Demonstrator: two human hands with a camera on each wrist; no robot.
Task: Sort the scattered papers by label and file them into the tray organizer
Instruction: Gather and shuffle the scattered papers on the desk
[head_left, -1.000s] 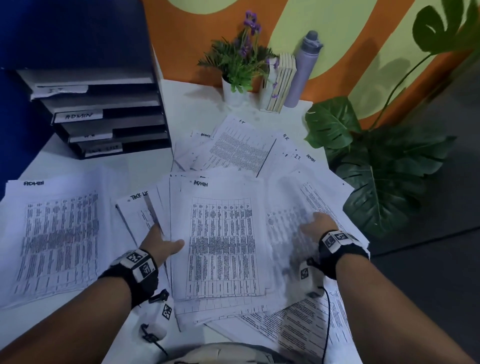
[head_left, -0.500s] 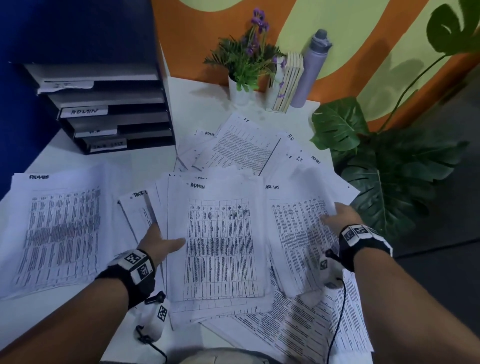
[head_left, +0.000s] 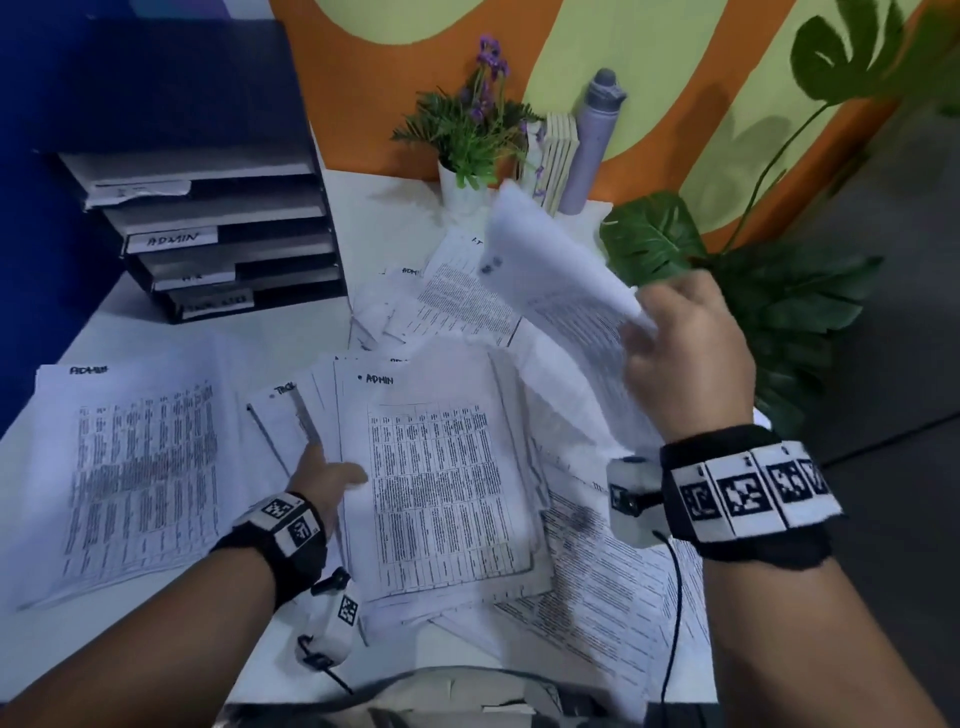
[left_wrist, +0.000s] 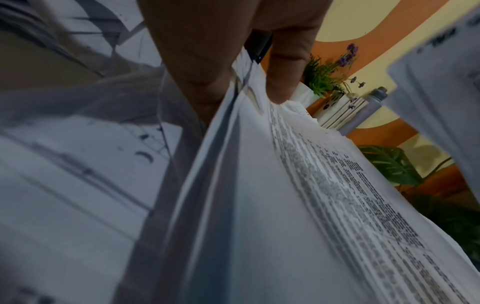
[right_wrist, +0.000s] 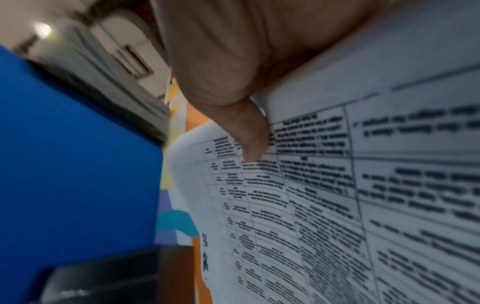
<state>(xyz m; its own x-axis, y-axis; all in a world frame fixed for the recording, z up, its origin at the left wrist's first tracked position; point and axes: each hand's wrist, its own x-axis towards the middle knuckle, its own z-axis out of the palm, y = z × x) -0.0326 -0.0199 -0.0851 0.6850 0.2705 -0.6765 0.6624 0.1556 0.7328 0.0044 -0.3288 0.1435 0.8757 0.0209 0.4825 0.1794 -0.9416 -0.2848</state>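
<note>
Right hand (head_left: 685, 353): fingers curled on a lifted sheet (head_left: 561, 275), raised above the scattered papers (head_left: 597, 571) | Left hand (head_left: 327, 478): thumb over, fingers apparently under the ADMIN stack (head_left: 441, 483) edge | Tray organizer (head_left: 218, 228): table's back-left.

The right hand (right_wrist: 233, 61) pinches a printed sheet (right_wrist: 337, 195) covered in tables, thumb (right_wrist: 252, 135) pressed on its face. Left of it are a blue panel (right_wrist: 78, 154) and blurred grey trays (right_wrist: 116, 67).

Each bare forearm wore a black wristband (head_left: 743, 499) carrying white square-patterned marker tags, with a small white cabled camera (head_left: 332, 623) beneath.
</note>
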